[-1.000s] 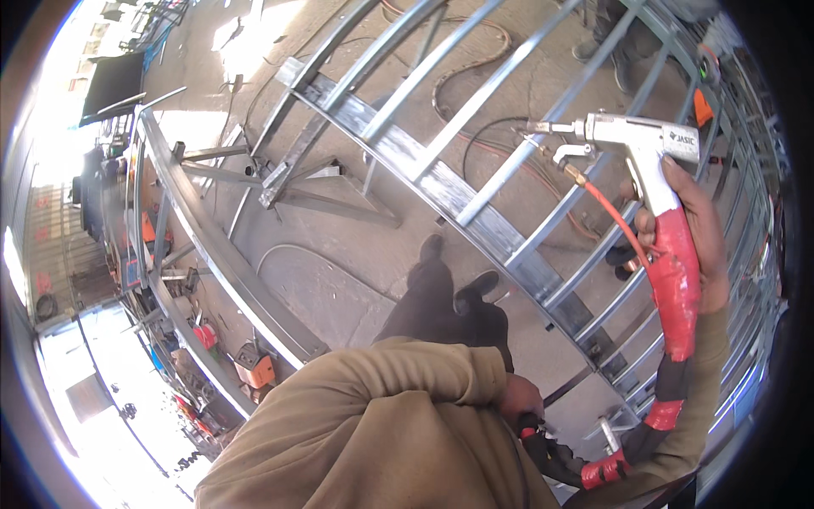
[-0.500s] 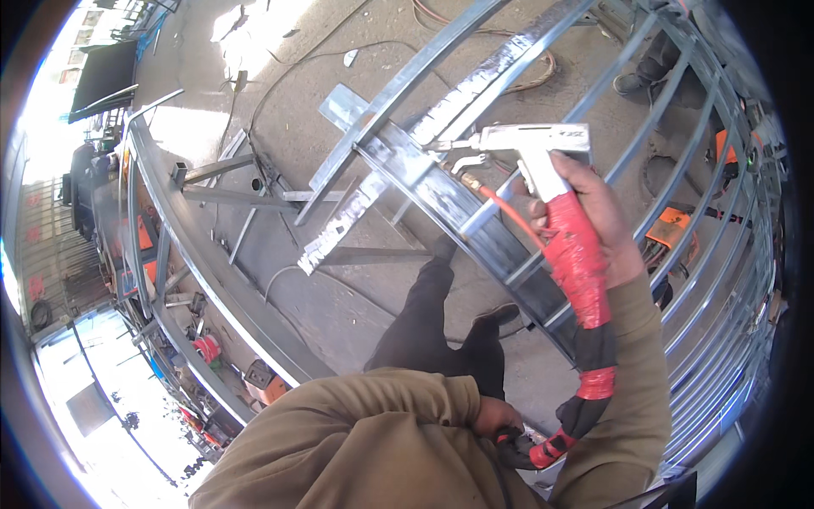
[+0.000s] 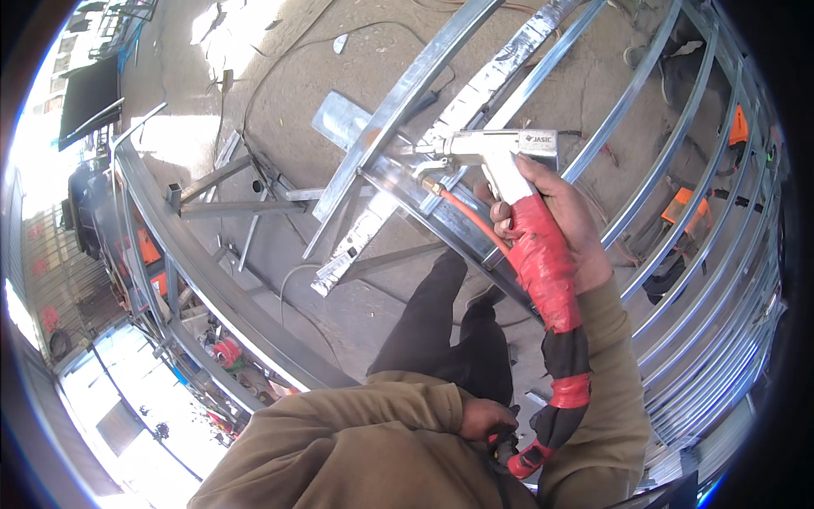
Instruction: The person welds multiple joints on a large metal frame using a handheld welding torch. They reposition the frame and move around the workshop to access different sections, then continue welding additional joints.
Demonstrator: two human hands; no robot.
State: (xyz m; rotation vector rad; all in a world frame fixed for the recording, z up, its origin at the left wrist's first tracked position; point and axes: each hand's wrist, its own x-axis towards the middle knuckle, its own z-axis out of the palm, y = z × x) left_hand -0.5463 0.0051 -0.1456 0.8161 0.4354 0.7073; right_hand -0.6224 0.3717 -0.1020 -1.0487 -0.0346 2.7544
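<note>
A silver and white welding gun (image 3: 509, 153) is in my right hand (image 3: 564, 216), whose fingers wrap its handle. Its nozzle points left, at or just above the joint where a flat metal plate (image 3: 339, 119) and square steel tubes (image 3: 398, 110) meet. An orange wire-feed hose (image 3: 475, 216) runs from a brass fitting under the nozzle back to the handle. Red and black tape covers the gun's thick cable (image 3: 564, 352), which curves down to my waist. My left hand (image 3: 487, 420) is closed around the cable's lower part; its fingertips are partly hidden.
Curved metal bars (image 3: 670, 153) fan out along the right. A long steel beam (image 3: 229, 280) slants across the left, beside angled steel frames (image 3: 246, 208). Thin cables trail over the concrete floor (image 3: 292, 102). Orange equipment (image 3: 687, 208) shows beyond the bars. My legs (image 3: 424, 314) stand below the workpiece.
The welding gun and my right hand have shifted left, bringing the nozzle nearer the joint of plate and tubes. My view has also turned slightly. Both hands keep their grip.
</note>
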